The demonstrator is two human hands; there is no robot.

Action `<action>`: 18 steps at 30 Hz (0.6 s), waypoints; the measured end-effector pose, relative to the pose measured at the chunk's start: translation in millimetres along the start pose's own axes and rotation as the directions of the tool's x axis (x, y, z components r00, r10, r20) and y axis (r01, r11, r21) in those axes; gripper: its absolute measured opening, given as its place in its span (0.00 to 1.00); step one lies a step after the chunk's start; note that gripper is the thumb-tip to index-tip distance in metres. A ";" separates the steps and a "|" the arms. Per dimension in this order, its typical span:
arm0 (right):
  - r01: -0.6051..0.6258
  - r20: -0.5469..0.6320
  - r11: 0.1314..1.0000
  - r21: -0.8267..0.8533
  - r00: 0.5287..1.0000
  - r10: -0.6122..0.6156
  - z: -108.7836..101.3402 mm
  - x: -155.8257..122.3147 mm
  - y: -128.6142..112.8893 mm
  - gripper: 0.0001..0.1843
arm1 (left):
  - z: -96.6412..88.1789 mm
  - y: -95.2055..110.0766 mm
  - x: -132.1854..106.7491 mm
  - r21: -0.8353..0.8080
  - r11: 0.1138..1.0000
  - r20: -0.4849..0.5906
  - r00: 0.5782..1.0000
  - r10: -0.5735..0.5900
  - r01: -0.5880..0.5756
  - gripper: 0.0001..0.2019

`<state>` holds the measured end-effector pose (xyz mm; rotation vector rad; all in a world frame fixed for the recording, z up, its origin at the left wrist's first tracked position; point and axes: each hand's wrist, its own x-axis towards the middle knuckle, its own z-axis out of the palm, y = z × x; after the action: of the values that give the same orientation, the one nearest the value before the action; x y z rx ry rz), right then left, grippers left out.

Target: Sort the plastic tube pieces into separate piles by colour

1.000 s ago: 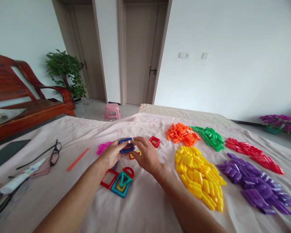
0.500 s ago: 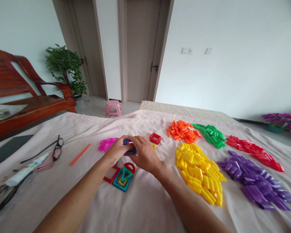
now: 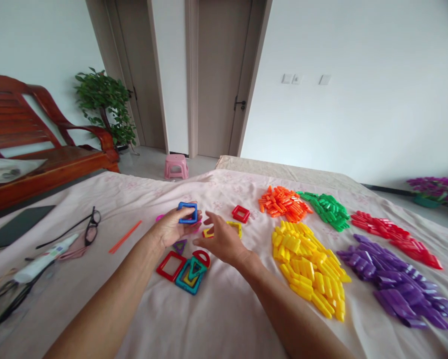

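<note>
My left hand point(image 3: 170, 228) is closed round a blue square frame tile point(image 3: 187, 212), held upright above the pink cloth. My right hand point(image 3: 219, 238) hovers just right of it with fingers spread and nothing in them. Under the hands lie a small purple triangle tile point(image 3: 179, 245), a yellow tile point(image 3: 234, 227) and a pink piece point(image 3: 159, 218), mostly hidden. Nearer me sit a red square frame point(image 3: 171, 265), a teal frame stacked with a triangle point(image 3: 189, 275) and a red half-round tile point(image 3: 201, 257). A red square tile point(image 3: 241, 213) lies beyond my right hand.
Heaps of plastic pieces lie to the right: orange point(image 3: 282, 202), green point(image 3: 327, 209), red point(image 3: 394, 238), yellow point(image 3: 308, 262), purple point(image 3: 396, 281). Left are glasses point(image 3: 91, 225), an orange stick point(image 3: 125, 236), a tube point(image 3: 44, 259) and a dark tablet point(image 3: 16, 227). A wooden bench point(image 3: 40, 149) and pink stool point(image 3: 176, 166) stand behind.
My hands were together on the blue tile; now my right hand has let go and opened, while my left hand has lifted the blue tile upright.
</note>
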<state>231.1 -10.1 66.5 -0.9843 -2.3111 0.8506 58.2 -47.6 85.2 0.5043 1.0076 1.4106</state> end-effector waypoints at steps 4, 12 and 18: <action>0.124 0.364 0.967 -0.224 0.931 -0.035 -9.5 -7.9 -13.0 0.32 | -3.0 11.9 -2.1 -0.076 0.997 -0.091 0.996 0.027 -0.034 0.12; 0.046 0.361 0.996 -0.073 0.932 -0.016 -7.6 -1.9 -6.6 0.12 | 1.1 9.1 -5.2 0.008 1.000 -0.058 0.998 0.008 -0.008 0.12; -0.136 0.134 0.984 0.118 0.984 0.120 1.2 6.4 7.5 0.15 | -6.3 7.3 4.7 0.031 0.994 -0.169 0.980 0.106 -0.102 0.11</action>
<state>229.8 -1.5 61.7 -1.0606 -2.2841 1.1282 48.3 -43.7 86.5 0.4644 1.1487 1.5578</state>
